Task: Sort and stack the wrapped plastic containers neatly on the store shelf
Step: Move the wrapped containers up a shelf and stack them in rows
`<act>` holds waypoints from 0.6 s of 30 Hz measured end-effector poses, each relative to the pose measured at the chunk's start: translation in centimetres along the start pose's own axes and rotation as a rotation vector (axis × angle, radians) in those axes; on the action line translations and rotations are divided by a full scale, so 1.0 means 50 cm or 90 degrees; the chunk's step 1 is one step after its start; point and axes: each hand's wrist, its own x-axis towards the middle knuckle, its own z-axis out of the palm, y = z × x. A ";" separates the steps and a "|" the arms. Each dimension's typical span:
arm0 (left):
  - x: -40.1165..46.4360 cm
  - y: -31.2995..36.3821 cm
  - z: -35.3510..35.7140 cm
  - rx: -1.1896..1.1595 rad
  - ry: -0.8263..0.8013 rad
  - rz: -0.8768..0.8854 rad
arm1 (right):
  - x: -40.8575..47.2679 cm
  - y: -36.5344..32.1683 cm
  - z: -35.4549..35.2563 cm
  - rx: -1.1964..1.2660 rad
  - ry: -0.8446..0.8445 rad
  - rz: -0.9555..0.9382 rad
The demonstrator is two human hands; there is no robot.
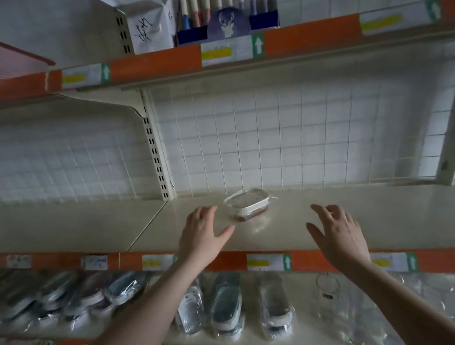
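**One container placed on middle shelf; both hands empty**

Landmark for all positions: the cream-coloured metal store shelf with orange price-strip edge (339,216), middle tier of the unit.

- Shelf board: broad and pale, backed by a white wire-grid panel (273,138). Only one item stands on it. Judgement: this tier is the target for the stack, and the work is at its very start.
- Tier below the landmark shelf: a crowd of clear-film-wrapped oval plastic containers with white rims and dark lids (224,303). Some stand on edge in rows near the middle; others lie heaped towards the left. Judgement: this is the unsorted stock that feeds the shelf above. Contents not discernible through the film.
- Tier above the landmark shelf: a dark blue display box of long-handled white and pastel utensils, with a deer motif on its card (227,16). Not part of the task.
- Left hand (203,233): over the front half of the landmark shelf, fingers spread and nearly straight, holding nothing. Fingertips lie just beside the single container; contact cannot be confirmed.
- Right hand (338,233): over the shelf's front edge, well apart from the container, fingers spread and loosely bent, holding nothing.
- Single wrapped oval plastic container with white body and dark base band (248,204): sits flat and upright towards the back of the landmark shelf, near the grid panel, lid upward. Judgement: set deep and flat so it can bear further containers on top and leave room in front. Interior looks speckled through the lid; whether anything is inside cannot be told.
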 end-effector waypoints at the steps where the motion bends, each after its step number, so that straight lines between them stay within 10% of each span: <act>1: 0.010 0.004 0.011 0.003 -0.005 0.002 | 0.014 0.007 0.005 0.000 -0.007 -0.002; 18: 0.209 0.017 0.143 0.032 -0.123 0.081 | 0.126 0.042 0.097 0.030 -0.057 0.023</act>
